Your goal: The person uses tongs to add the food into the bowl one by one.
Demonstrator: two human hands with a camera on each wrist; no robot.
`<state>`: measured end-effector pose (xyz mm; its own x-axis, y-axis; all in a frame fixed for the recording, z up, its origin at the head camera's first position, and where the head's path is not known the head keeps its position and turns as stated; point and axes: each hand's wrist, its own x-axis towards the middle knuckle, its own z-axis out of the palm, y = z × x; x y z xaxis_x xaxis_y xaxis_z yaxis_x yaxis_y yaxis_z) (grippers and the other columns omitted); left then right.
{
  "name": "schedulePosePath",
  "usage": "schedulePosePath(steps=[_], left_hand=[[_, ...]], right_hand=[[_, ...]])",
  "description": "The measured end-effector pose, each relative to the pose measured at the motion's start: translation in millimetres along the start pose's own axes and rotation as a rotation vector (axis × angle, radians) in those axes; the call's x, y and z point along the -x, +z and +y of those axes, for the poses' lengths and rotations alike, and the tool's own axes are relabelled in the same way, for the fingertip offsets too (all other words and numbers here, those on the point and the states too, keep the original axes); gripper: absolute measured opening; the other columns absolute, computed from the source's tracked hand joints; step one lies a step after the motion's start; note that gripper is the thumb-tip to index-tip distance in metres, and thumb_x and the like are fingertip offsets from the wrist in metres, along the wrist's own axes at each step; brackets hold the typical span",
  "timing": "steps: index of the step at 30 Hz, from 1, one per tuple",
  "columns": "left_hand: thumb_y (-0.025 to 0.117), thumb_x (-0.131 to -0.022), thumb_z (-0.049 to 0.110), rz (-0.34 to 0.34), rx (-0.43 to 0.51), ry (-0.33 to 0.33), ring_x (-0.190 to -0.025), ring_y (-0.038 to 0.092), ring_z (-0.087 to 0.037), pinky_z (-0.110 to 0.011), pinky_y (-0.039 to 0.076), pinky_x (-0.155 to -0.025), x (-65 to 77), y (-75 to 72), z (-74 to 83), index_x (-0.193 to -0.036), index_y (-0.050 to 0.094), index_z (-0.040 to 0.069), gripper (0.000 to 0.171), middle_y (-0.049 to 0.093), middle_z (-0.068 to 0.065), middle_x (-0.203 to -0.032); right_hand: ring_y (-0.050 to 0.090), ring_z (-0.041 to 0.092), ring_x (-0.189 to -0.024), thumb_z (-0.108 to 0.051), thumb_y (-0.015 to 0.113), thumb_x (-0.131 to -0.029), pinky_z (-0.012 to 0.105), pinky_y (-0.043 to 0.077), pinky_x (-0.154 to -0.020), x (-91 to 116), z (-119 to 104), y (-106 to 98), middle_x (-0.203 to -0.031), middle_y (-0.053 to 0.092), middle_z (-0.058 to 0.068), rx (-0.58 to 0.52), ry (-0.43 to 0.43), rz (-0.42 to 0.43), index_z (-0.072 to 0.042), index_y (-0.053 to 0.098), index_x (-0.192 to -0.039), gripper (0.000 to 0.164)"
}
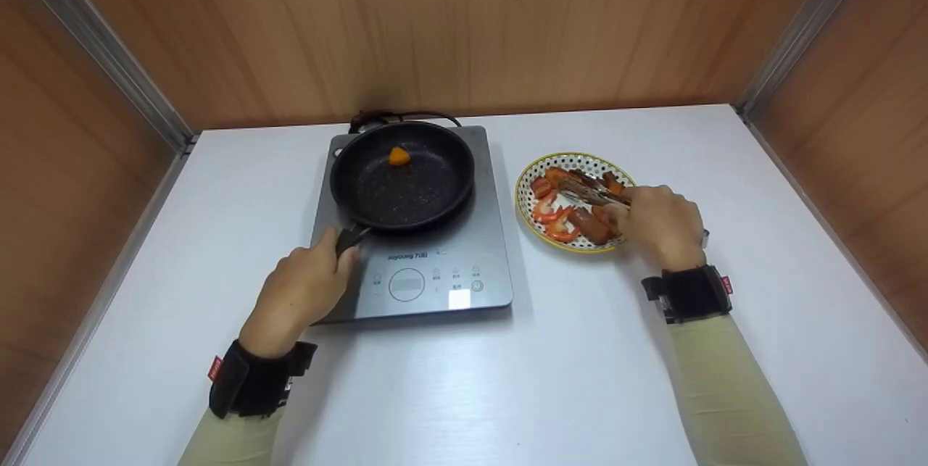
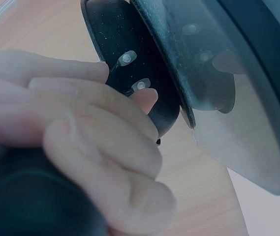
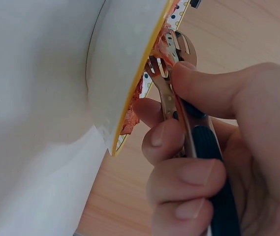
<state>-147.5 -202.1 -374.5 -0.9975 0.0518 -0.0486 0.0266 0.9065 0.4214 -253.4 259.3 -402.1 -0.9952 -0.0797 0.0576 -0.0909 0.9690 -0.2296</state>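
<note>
Your left hand (image 1: 301, 288) is curled round the black handle (image 1: 351, 237), which projects at 7 o'clock from the pan (image 1: 413, 198). Your right hand (image 1: 661, 223), at 3 to 4 o'clock of the dotted plate (image 1: 523, 212), grips metal tongs (image 3: 213, 187) with dark blue handle pads; their slotted ends reach in among the food, though whether they pinch a piece cannot be told. On the plate, curled red-and-white pieces (image 1: 560, 228) lie at about 8 o'clock and a brown chunk (image 1: 591, 225) at 5 o'clock. One orange piece (image 1: 399, 156) sits inside the pan toward 12 o'clock. The pan is on a grey cooktop (image 1: 478, 248), its control panel at 6 o'clock; the plate rests on the white table (image 1: 464, 393) at the cooktop's 3 o'clock, just beside it.
</note>
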Motion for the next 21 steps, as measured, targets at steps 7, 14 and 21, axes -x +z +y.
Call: schedulePosePath(steps=[7, 14, 21], left_hand=[[0.047, -0.114, 0.031, 0.004, -0.016, -0.006, -0.064, 0.054, -0.027, -0.037, 0.038, -0.054, -0.2, 0.0, 0.1, -0.106, 0.051, 0.005, 0.028, 0.056, -0.012, -0.072], [0.048, -0.114, 0.031, 0.004, -0.012, -0.005, -0.063, 0.053, -0.026, -0.036, 0.036, -0.053, 0.4, -0.2, -0.2, -0.104, 0.051, 0.005, 0.028, 0.054, -0.009, -0.07], [0.047, -0.114, 0.031, 0.003, -0.006, -0.004, -0.063, 0.053, -0.026, -0.036, 0.036, -0.053, 0.2, 0.4, -0.2, -0.104, 0.051, 0.005, 0.029, 0.052, -0.008, -0.07]], right_hand=[[0.069, 0.047, -0.092, -0.039, 0.059, -0.107, 0.063, 0.052, -0.072, -2.1, 0.7, -0.9, -0.11, 0.072, 0.029, 0.004, -0.002, -0.017, -0.003, 0.071, -0.132, 0.045], [0.066, 0.043, -0.097, -0.047, 0.051, -0.111, 0.059, 0.05, -0.074, -4.1, 2.1, 0.3, -0.114, 0.07, 0.024, -0.041, 0.035, -0.058, -0.01, 0.07, -0.137, 0.049], [0.062, 0.038, -0.093, -0.052, 0.045, -0.112, 0.057, 0.048, -0.073, -6.7, 5.0, 1.5, -0.111, 0.068, 0.02, -0.055, 0.053, -0.077, -0.013, 0.07, -0.136, 0.053]])
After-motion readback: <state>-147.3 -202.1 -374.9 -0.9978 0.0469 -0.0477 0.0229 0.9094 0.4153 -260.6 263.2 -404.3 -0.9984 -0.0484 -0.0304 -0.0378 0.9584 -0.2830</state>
